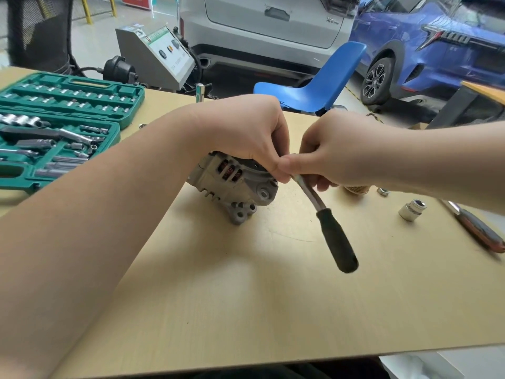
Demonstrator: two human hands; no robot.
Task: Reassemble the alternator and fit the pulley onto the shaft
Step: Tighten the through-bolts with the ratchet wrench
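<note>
At frame centre the alternator sits on the wooden table, the left hand curled over its top. The right hand grips a ratchet wrench near its head — black handle pointing toward the lower right — while a loose socket stands at right.

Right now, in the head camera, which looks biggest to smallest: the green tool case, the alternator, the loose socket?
1. green tool case
2. alternator, partly hidden under the left hand
3. loose socket
</note>
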